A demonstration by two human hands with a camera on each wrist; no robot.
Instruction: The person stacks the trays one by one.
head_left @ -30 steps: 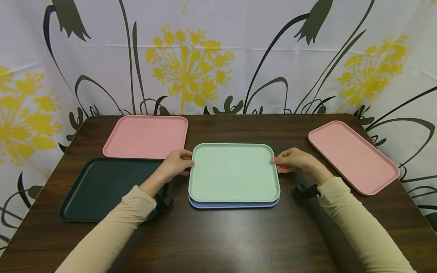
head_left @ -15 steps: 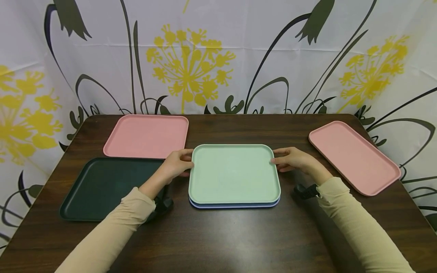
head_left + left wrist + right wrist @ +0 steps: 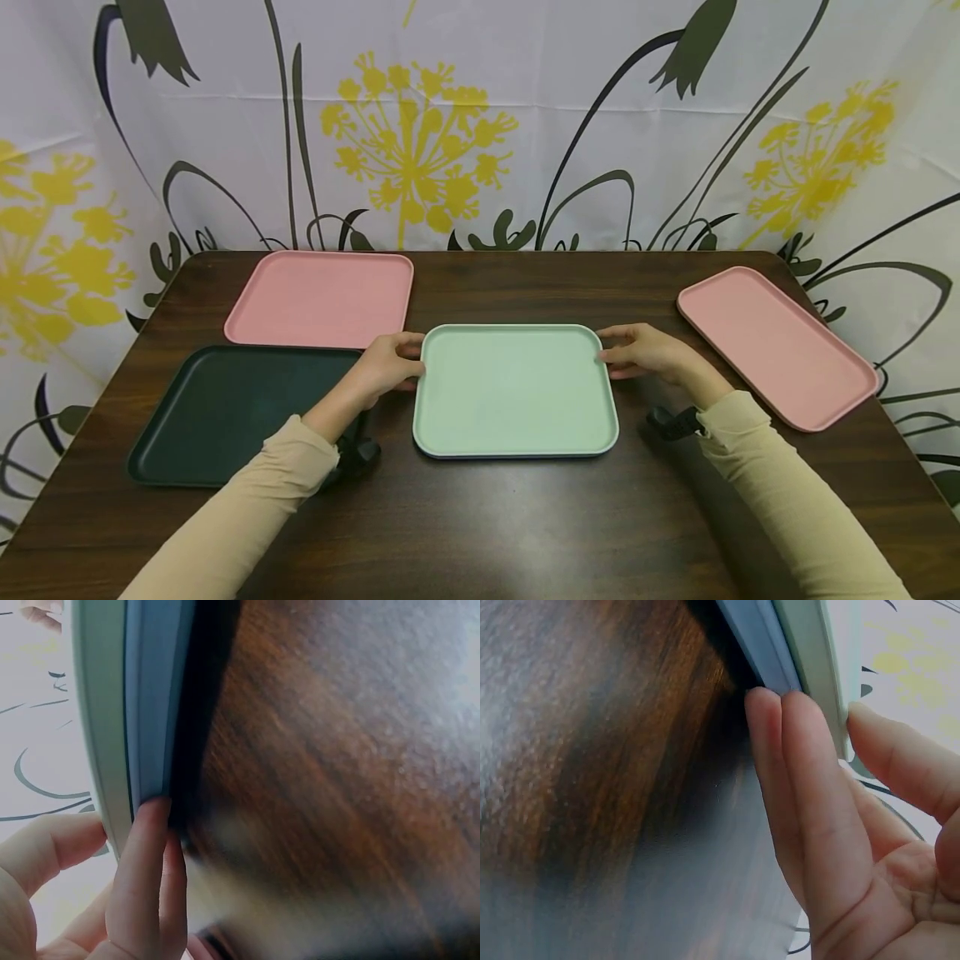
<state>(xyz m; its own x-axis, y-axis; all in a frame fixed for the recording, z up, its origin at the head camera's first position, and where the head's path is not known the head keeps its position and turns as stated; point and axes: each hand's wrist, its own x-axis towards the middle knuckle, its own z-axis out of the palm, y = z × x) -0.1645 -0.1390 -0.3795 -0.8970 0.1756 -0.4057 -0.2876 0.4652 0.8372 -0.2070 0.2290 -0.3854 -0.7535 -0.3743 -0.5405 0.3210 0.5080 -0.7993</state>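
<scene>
A light green tray (image 3: 517, 392) lies over a blue tray (image 3: 154, 697) at the middle of the table; from above the blue one is almost hidden. At the green tray's left edge is my left hand (image 3: 390, 362), its thumb on the green rim and its fingertips at the blue tray's side. My right hand (image 3: 641, 354) holds the right edge likewise, thumb at the green rim. In the right wrist view two fingers (image 3: 810, 757) of it meet the side of the blue tray (image 3: 761, 641).
To the left, a dark green tray (image 3: 232, 417) lies partly behind the left forearm. A pink tray (image 3: 322, 296) is beyond it, and another pink tray (image 3: 780, 346) lies slanted at the right. A flowered cloth (image 3: 480, 183) hangs behind the wooden table (image 3: 525, 533).
The green tray has come down and slightly toward the camera, now covering the blue strip that showed along its near edge. Both hands have stayed at its sides.
</scene>
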